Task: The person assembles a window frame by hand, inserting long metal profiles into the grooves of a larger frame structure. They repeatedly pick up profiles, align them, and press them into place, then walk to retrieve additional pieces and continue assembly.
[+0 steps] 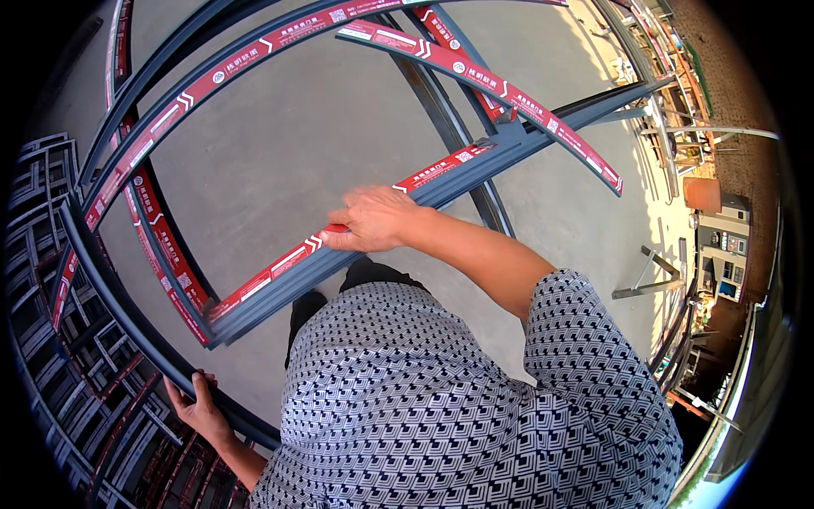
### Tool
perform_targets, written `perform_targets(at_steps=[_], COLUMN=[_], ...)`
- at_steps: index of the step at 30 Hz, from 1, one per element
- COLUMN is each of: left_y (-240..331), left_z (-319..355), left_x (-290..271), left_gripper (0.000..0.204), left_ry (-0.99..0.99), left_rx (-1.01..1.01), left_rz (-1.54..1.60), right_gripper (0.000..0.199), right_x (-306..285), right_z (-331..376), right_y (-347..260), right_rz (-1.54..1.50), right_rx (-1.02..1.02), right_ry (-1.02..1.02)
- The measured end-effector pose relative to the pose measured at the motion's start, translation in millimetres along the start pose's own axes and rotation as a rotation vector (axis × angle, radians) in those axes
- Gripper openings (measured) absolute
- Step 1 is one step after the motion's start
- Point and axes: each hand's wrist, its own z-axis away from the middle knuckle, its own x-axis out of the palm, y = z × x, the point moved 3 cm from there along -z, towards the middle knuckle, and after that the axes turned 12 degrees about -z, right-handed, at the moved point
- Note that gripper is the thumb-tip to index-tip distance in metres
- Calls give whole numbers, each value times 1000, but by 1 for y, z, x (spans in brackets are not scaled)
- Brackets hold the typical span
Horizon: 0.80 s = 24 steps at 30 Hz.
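My right hand (370, 220) is curled over the near bar of a dark grey metal frame (292, 284), a little blurred. A red printed strip (275, 273) runs along this bar, and a bit of red shows at my thumb. Low on the left, my left hand (202, 407) grips a curved-looking dark grey profile (127, 318), with its fingers around the edge; part of that grip is hidden. Another red-faced bar (483, 78) lies slantwise across the frame's far right part.
Several more frame bars with red strips (212, 78) stretch across the far side. Stacked metal frames (64, 280) crowd the left. At the right stand a small metal trestle (649, 276), a control cabinet (725, 246) and long stock lying by a brick-coloured ground. Concrete floor (271, 144) shows between the bars.
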Motion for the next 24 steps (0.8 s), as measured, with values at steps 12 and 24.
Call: perform_targets(at_steps=[12,24], left_y=[33,57], left_z=[-6,-41], left_x=[16,34], left_gripper=[56,72], left_ry=[-222,-621], left_rx=[-68,-5], left_rz=[204,397], right_gripper=[61,65], right_x=[3,6], right_z=[3,-22], right_y=[-14,-64], right_rz=[21,-308], right_rx=[3,-200], right_ry=[103,354])
